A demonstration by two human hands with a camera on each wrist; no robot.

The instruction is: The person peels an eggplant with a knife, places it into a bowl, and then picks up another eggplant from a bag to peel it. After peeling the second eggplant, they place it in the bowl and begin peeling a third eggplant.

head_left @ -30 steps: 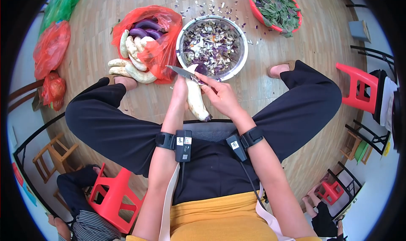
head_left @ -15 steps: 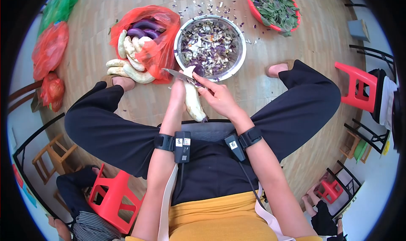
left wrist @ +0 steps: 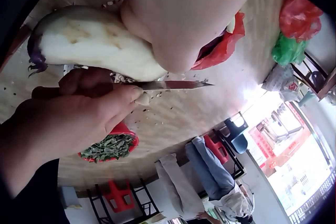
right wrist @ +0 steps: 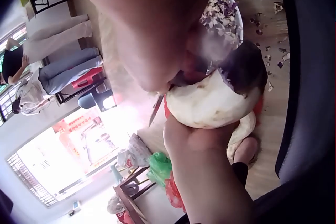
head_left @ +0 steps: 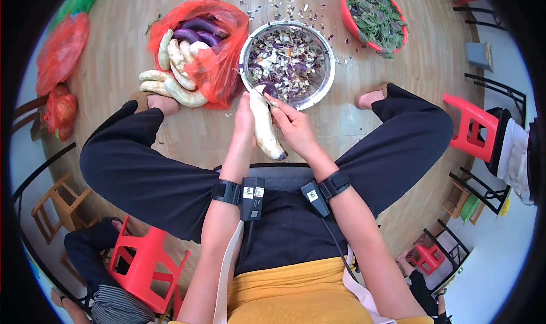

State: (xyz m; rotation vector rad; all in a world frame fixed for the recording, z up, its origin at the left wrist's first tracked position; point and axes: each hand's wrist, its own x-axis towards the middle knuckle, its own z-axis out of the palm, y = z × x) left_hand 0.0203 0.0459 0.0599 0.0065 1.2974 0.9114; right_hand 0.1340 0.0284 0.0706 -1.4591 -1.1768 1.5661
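Note:
My left hand (head_left: 244,119) holds a mostly peeled, whitish eggplant (head_left: 263,132) over the floor, between my knees. Its dark stem end (left wrist: 37,56) points toward my lap; purple shows at its far end beside the bowl rim. My right hand (head_left: 293,129) grips a knife (left wrist: 178,85) by its handle, the thumb lying along it. The narrow blade runs close along the eggplant's far end, seen nearly edge-on from the head. The left fingers are partly hidden behind the eggplant. Just beyond stands a steel bowl (head_left: 328,68) of purple and white peelings (head_left: 287,62).
A red plastic bag (head_left: 222,77) with purple eggplants (head_left: 202,25) lies left of the bowl, several peeled eggplants (head_left: 176,68) beside it. A red basin (head_left: 348,25) of leafy greens (head_left: 375,17) stands at far right. Peel scraps litter the floor. Red stools (head_left: 472,125) stand at the sides.
The knife blade has turned from flat and broad to nearly edge-on at the eggplant's far end. More of the eggplant's pale side now shows. The head view has shifted slightly.

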